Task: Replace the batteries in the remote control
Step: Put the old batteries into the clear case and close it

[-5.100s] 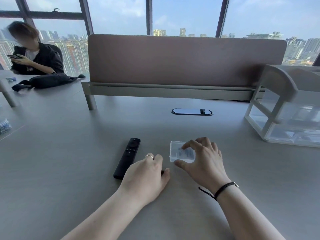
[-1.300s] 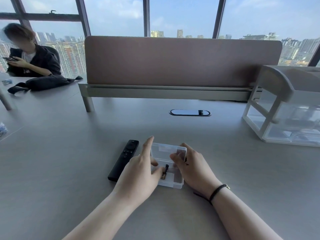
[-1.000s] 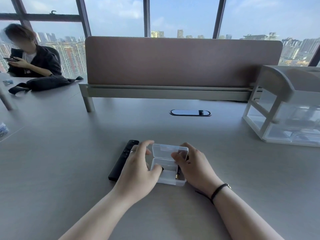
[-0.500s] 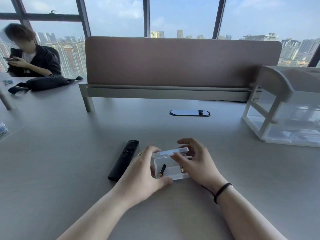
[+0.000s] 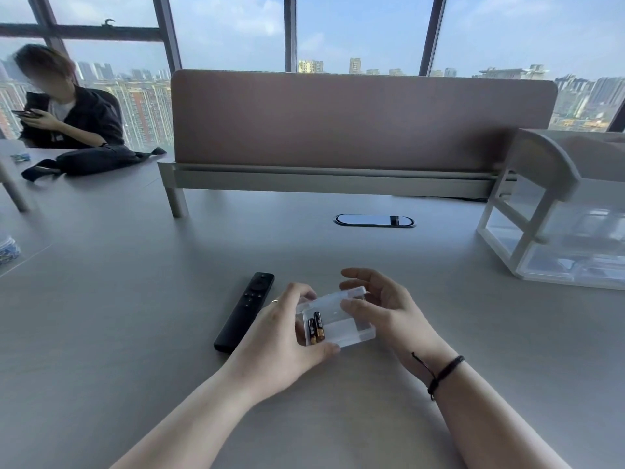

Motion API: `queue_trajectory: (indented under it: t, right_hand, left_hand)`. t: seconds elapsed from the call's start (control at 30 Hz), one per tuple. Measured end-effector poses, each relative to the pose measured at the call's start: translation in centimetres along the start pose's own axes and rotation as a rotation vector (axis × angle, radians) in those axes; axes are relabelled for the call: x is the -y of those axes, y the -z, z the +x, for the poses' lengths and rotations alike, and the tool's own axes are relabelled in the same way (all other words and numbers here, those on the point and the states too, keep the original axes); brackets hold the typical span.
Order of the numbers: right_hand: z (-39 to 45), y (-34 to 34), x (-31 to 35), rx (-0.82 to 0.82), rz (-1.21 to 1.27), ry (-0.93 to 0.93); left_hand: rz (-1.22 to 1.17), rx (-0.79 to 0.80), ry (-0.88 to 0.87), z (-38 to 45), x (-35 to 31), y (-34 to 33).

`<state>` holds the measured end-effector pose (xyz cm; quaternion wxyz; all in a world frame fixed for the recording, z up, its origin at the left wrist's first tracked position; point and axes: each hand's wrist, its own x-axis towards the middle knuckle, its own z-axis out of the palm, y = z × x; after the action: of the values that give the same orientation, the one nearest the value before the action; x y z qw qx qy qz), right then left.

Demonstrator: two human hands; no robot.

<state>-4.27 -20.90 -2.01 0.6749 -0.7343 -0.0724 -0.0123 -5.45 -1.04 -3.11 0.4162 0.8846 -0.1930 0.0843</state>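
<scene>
Open clear case held in both hands, two batteries inside, remote lying beside it on the desk.

The remote (image 5: 245, 316) is a slim black bar with a round pad and small buttons at its far end, lying flat on the grey desk (image 5: 135, 333) just left of the hands. The left hand (image 5: 282, 346) grips the case (image 5: 338, 324) at its left end, thumb under the near edge, fingers curled over the far side. Two black-and-gold batteries (image 5: 315, 328) lie side by side at the case's left end; the rest is empty. Its lid (image 5: 333, 297) stands raised behind. The right hand (image 5: 382, 309) has its thumb on the case's top edge, its fingers spread apart behind the lid.
</scene>
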Motion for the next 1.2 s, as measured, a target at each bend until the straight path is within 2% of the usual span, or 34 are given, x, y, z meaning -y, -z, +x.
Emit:
queue_trajectory:
  t: [0.07, 0.23, 0.43, 0.73, 1.2]
  right_hand:
    - [-0.1, 0.4, 0.0, 0.066, -0.054, -0.017]
    - [0.2, 0.9, -0.1, 0.073, -0.268, -0.035]
    - [0.1, 1.5, 0.0, 0.159, -0.473, -0.035]
    - [0.2, 1.1, -0.1, 0.208, -0.459, 0.017]
    - [0.0, 1.1, 0.0, 0.193, -0.457, 0.05]
  left_hand:
    - [0.015, -0.003, -0.017, 0.0, 0.1, 0.1]
    - [0.077, 0.02, -0.058, -0.1, 0.0, 0.1]
    - [0.099, 0.003, -0.062, -0.1, 0.4, -0.1]
    - [0.092, -0.021, -0.088, 0.0, 0.5, -0.2]
    - [0.106, -0.02, -0.099, 0.0, 0.8, -0.4]
